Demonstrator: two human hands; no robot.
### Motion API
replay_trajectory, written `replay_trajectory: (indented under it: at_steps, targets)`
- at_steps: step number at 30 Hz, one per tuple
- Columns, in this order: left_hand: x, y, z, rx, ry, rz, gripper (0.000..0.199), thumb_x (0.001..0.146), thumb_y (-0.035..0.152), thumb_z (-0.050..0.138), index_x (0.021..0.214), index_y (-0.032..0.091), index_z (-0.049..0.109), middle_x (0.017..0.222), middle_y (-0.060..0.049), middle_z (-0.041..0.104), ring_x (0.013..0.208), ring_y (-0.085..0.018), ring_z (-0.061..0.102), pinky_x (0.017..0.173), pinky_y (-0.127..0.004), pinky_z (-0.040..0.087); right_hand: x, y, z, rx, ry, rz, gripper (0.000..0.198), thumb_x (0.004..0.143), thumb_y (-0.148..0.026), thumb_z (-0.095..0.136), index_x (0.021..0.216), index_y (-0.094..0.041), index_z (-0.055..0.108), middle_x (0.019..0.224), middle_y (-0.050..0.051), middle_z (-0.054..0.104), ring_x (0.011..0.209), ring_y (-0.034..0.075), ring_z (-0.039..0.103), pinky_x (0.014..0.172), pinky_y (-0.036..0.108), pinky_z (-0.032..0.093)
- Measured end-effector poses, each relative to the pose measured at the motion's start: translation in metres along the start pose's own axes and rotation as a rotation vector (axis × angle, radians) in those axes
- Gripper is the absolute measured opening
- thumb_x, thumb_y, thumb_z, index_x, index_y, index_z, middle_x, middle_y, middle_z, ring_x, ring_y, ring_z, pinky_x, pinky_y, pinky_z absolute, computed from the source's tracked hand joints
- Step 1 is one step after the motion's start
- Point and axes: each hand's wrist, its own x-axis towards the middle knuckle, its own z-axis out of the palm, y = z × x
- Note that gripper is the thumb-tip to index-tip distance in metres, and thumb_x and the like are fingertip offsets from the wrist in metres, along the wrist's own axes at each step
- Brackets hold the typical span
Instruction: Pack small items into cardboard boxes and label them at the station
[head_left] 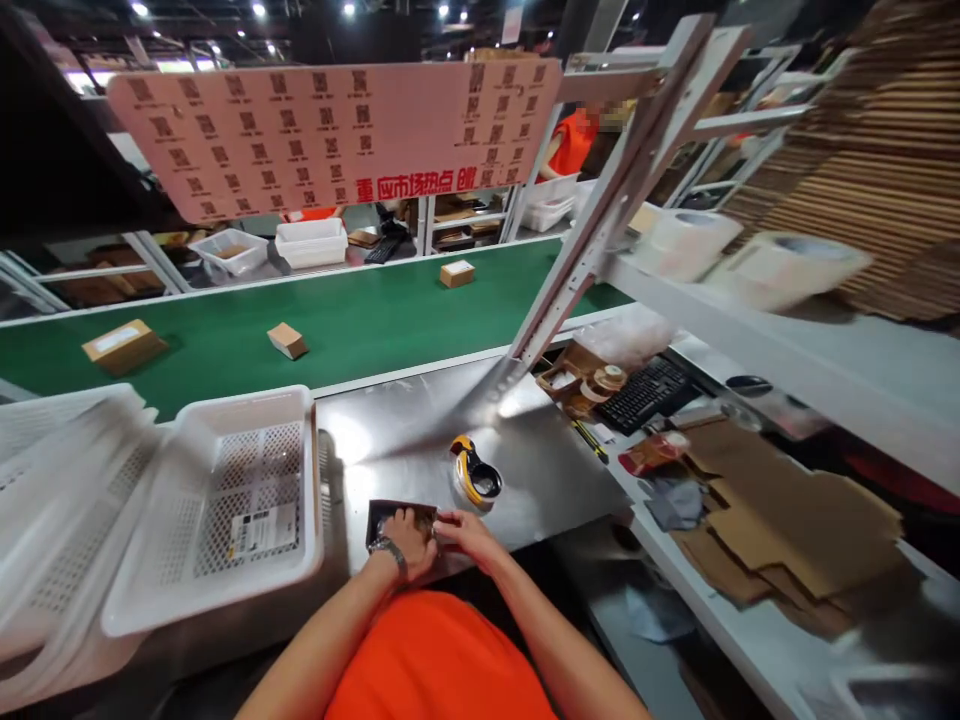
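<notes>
A small dark box (399,518) is held at the near edge of the steel table (420,425), and it is probably best kept flat on the metal with its flaps pressed evenly so that it stays square. The left hand (411,541) is laid over its top and the right hand (461,531) is closed on its right end, the two almost touching. A tape dispenser (475,474) lies just beyond, a white basket (225,500) to the left.

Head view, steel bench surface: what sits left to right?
White basket → dark small box under both hands: left hand, right hand → tape dispenser → black keyboard → flat cardboard pile.
</notes>
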Motion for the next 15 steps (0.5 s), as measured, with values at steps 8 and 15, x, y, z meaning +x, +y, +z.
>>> replay_trajectory:
  at_steps: [8,15]
  targets:
    - [-0.037,-0.031,0.023,-0.303,0.351,-0.006,0.056,0.111,0.032,0.044,0.158,0.011,0.064,0.158,-0.024,0.063,0.149,-0.036,0.061,0.129,-0.050,0.048,0.013,0.003,-0.001,0.011,-0.090,-0.059,0.121,0.052,-0.080,0.102,0.153,-0.022,0.066,0.180,0.025,0.043,0.167,0.047,0.043,0.121,0.058,0.053]
    - [-0.056,-0.060,0.074,-0.526,0.355,-0.270,0.078,0.114,0.035,0.041,0.178,-0.005,0.021,0.184,-0.035,0.027,0.175,-0.037,0.031,0.142,-0.053,0.031,0.029,0.019,0.030,-0.024,-0.040,-0.143,0.096,0.059,-0.065,0.099,0.140,-0.023,0.069,0.146,0.017,0.073,0.144,0.042,0.064,0.123,0.056,0.051]
